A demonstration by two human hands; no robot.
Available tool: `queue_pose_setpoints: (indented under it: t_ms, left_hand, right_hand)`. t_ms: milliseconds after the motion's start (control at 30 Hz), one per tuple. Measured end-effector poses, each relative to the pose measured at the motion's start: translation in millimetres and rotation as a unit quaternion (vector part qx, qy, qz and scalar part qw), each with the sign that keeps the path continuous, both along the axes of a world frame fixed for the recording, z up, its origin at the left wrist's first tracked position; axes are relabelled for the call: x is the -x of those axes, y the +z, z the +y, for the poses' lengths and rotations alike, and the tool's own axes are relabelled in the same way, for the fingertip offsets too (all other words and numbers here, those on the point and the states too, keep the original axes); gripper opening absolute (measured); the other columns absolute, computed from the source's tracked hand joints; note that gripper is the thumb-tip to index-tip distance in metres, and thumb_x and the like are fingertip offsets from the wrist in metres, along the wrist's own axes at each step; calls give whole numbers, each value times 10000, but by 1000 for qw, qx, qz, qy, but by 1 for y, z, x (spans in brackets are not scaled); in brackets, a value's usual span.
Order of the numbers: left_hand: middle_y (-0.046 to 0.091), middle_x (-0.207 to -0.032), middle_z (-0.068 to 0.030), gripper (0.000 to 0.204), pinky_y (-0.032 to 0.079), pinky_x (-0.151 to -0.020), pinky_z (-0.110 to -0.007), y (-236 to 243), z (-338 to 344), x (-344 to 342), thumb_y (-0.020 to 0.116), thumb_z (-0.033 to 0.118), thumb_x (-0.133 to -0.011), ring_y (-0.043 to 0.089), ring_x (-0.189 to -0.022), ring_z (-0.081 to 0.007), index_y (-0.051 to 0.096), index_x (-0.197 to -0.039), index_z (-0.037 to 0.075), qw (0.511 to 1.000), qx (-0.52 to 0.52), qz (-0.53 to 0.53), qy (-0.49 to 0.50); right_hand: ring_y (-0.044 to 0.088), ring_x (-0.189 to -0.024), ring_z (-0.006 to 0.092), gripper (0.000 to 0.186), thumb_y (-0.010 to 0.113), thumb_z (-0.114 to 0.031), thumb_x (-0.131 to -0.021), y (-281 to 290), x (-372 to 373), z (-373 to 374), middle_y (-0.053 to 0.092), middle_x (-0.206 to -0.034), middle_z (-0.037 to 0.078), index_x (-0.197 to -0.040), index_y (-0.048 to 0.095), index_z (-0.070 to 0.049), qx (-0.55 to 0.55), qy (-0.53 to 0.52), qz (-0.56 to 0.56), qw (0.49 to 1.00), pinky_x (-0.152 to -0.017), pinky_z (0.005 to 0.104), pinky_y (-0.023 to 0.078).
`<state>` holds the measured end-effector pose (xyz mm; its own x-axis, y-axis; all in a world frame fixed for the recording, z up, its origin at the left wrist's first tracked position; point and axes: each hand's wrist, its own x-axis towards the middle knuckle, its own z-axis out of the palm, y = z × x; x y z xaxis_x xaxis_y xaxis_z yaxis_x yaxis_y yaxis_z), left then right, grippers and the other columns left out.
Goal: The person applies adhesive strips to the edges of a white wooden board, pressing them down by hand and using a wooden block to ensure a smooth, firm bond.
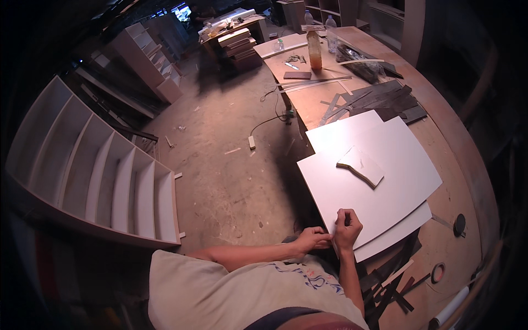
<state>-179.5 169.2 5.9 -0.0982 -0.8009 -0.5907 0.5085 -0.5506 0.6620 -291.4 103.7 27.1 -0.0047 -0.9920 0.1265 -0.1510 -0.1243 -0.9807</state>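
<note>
At the near left edge of the stacked white boards (385,198), my right hand (347,228) is closed, fingertips bent down over the edge; what it holds is hidden. Just left of it, my left hand (314,240) has its fingers curled against that edge, close to the right hand; anything between them is too small to tell. A small irregular white offcut (360,165) with a dark cut edge lies on the top board, beyond my hands.
The workbench (462,203) carries dark strips (374,96), bottles (314,49), a tape roll (438,273) and a black disc (460,224). A white shelving unit (99,176) lies at the left. A cable and small block (252,142) are on the floor. A person (196,19) stands behind.
</note>
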Motion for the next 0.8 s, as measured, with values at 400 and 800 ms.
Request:
queue_pose_setpoints:
  t_ms: [400,800]
  left_hand:
    - [634,-993,-12,360,445,-799,-210,-6,10,-15,686,347,-812,577,-942,-84,618,-1035,72,953,-18,20,-301]
    - [589,-1157,-100,446,452,-931,-278,-33,37,-212,579,338,-891,574,-1041,-160,499,-1212,39,994,-25,-6,-109]
  right_hand:
    - [482,-513,64,227,544,-174,-894,-11,4,-11,524,-566,13,-760,587,5,-8,60,-10,998,-477,229,368]
    - [569,-751,147,232,697,-103,-744,90,-54,-105,612,-821,71,-940,600,-25,51,118,250,960,-668,284,457]
